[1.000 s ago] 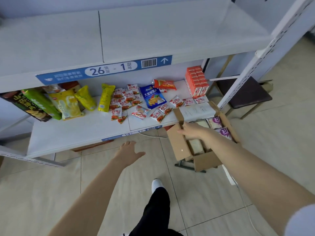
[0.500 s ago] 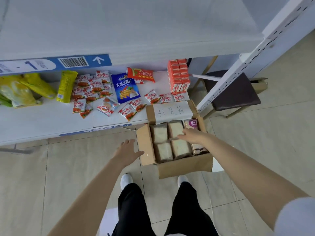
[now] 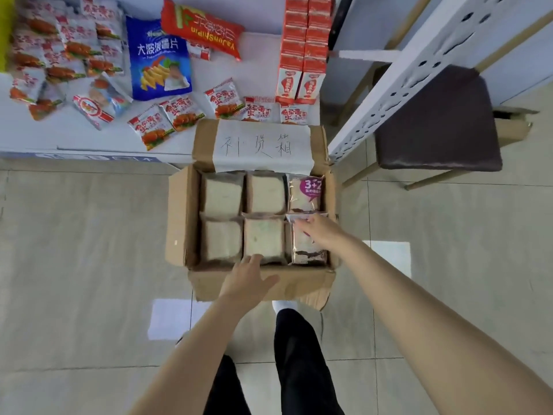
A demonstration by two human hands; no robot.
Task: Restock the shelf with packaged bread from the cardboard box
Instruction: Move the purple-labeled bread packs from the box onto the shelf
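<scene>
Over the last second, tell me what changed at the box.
The left hand moved from over the floor to the cardboard box's near edge, fingertips reaching the near-middle packet. The right hand stayed inside the box and now touches the near-right packet; whether it grips is unclear. All six bread packets stay in the box, and the shelf snacks are unchanged.

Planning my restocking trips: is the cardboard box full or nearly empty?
Full, at least on top: six bread packs, two rows of three, cover the cardboard box from wall to wall. What lies beneath cannot be told.
</scene>
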